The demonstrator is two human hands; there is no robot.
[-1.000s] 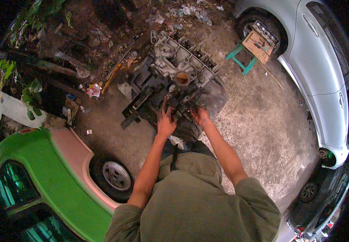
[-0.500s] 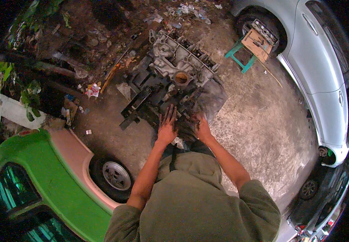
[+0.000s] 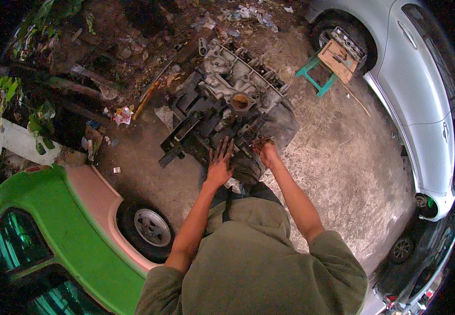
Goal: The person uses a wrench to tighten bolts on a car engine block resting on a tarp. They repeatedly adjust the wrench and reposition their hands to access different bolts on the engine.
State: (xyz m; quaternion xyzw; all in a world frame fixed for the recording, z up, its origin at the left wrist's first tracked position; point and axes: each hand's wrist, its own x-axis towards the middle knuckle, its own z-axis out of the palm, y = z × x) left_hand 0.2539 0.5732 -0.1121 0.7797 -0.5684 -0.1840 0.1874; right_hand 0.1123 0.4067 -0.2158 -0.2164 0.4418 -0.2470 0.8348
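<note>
A grimy engine (image 3: 236, 79) stands before me, its upper part bare grey metal with a round rust-brown opening (image 3: 241, 102). Nearer to me its parts are black with grease. My left hand (image 3: 219, 165) lies on this dark near side, fingers stretched out and blackened. To its right, my right hand (image 3: 267, 153) is closed at the near right of the engine. A thin, light, rod-like piece (image 3: 262, 140) shows at its fingertips; its exact kind is too small to make out. Black brackets (image 3: 177, 139) stick out on the engine's left.
A green stool (image 3: 317, 79) with a wooden board (image 3: 338, 60) and metal parts stands at the far right, beside a silver car (image 3: 414, 79). A green and pink car body (image 3: 75, 210) with a wheel (image 3: 152, 227) is at the left. Litter (image 3: 254, 16) lies at the back.
My right hand has lifted slightly and turned, and the thin rod-like piece now shows at its fingers. My left hand stays spread on the engine's dark near side. The view has shifted slightly.
</note>
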